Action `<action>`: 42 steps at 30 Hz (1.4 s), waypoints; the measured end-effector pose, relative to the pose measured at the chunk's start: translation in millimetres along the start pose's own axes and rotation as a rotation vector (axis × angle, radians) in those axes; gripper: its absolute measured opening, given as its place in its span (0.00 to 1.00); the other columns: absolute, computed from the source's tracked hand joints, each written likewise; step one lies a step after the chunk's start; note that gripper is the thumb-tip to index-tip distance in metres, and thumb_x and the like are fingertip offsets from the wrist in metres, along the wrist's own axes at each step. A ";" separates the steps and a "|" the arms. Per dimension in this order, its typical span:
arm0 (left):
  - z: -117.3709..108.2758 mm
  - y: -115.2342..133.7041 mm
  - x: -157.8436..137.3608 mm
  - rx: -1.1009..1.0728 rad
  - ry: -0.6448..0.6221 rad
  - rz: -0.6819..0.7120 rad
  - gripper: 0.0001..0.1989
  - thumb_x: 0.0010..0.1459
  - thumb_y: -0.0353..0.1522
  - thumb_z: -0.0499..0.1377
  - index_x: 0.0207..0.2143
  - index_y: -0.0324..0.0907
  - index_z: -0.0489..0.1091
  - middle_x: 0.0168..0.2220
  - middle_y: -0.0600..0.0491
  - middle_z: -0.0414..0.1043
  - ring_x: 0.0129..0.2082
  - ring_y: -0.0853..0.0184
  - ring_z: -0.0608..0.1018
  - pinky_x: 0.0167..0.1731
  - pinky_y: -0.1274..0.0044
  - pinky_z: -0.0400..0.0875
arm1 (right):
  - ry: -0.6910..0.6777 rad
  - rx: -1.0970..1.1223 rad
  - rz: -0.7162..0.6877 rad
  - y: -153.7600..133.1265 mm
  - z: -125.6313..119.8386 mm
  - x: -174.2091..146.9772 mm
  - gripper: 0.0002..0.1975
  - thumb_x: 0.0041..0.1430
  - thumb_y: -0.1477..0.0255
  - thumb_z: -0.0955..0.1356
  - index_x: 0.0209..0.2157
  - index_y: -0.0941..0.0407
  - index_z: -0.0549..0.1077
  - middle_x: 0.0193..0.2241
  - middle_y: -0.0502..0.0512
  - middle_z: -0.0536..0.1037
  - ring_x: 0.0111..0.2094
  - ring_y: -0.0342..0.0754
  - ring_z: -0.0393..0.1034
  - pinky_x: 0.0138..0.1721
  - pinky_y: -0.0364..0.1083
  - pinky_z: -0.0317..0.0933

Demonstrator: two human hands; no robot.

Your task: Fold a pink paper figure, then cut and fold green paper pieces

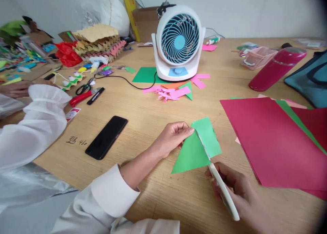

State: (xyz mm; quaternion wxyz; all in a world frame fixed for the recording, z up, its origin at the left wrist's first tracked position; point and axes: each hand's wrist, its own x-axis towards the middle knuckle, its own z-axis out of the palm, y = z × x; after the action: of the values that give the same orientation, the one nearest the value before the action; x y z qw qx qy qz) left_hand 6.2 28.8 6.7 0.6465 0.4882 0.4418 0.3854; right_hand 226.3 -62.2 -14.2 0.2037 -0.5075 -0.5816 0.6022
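A sheet of green paper (190, 154) is pinched at its upper left edge by my left hand (176, 135), thumb on top. My right hand (236, 188) is closed round the white handles of a pair of scissors (223, 189). Their blades run up through the paper towards my left thumb, and a cut divides it into a left part and a lighter right part. Both pieces are just above the wooden table (150, 203). Some of my right fingers are hidden behind the handles.
A white and blue fan (178, 39) stands at the back, with pink paper scraps (166, 94) before it. A black phone (106, 137) lies to the left, near a co-worker's white sleeve (48, 107). Red paper sheets (278, 142) and a pink flask (277, 68) are on the right.
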 end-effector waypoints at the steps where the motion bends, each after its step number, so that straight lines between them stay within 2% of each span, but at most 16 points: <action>1: 0.1 0.2 -0.1 0.002 -0.008 -0.005 0.19 0.58 0.43 0.61 0.24 0.41 0.60 0.20 0.62 0.56 0.18 0.78 0.62 0.16 0.86 0.55 | 0.001 0.004 -0.007 -1.0 0.0 0.0 0.19 0.65 0.54 0.63 0.30 0.55 0.65 0.23 0.46 0.60 0.25 0.42 0.52 0.24 0.43 0.47; 6: 2.1 0.2 -0.8 -0.001 -0.037 -0.015 0.19 0.58 0.43 0.62 0.24 0.41 0.59 0.19 0.62 0.56 0.18 0.78 0.62 0.16 0.86 0.56 | 0.019 -0.002 -0.043 -8.1 0.4 0.3 0.19 0.65 0.55 0.63 0.27 0.54 0.62 0.23 0.46 0.60 0.26 0.43 0.52 0.25 0.43 0.49; 13: 2.5 -0.2 0.0 -0.008 -0.035 -0.031 0.20 0.56 0.44 0.62 0.23 0.41 0.59 0.19 0.62 0.57 0.18 0.78 0.62 0.17 0.85 0.56 | 0.036 -0.043 -0.064 -4.4 0.7 1.6 0.20 0.66 0.55 0.62 0.27 0.55 0.64 0.23 0.47 0.60 0.25 0.42 0.53 0.24 0.42 0.49; 25: 4.9 0.7 -2.9 0.012 -0.090 -0.008 0.21 0.57 0.45 0.61 0.22 0.41 0.59 0.17 0.62 0.55 0.17 0.77 0.61 0.16 0.84 0.55 | 0.068 0.002 -0.074 -9.9 1.7 1.1 0.17 0.62 0.58 0.67 0.26 0.55 0.65 0.22 0.47 0.61 0.24 0.42 0.53 0.23 0.42 0.49; 33: 5.7 1.4 -3.2 -0.001 -0.082 -0.026 0.21 0.56 0.45 0.61 0.22 0.41 0.59 0.17 0.62 0.55 0.17 0.78 0.61 0.17 0.84 0.55 | 0.066 0.013 -0.065 -6.9 2.4 0.0 0.18 0.62 0.57 0.66 0.26 0.55 0.65 0.22 0.46 0.61 0.24 0.42 0.52 0.24 0.42 0.49; 42: 10.7 4.4 -5.4 0.015 -0.087 -0.030 0.21 0.56 0.45 0.62 0.22 0.41 0.60 0.16 0.62 0.58 0.15 0.78 0.60 0.16 0.83 0.54 | 0.073 0.070 -0.072 -6.0 3.5 0.8 0.16 0.60 0.57 0.69 0.30 0.55 0.69 0.24 0.48 0.65 0.27 0.44 0.56 0.26 0.42 0.52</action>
State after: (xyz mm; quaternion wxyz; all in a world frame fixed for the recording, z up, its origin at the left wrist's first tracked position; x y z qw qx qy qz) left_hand 14.4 21.6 13.5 0.6672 0.5025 0.4236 0.3506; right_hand 220.9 -61.8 -9.7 0.2638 -0.5004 -0.5703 0.5956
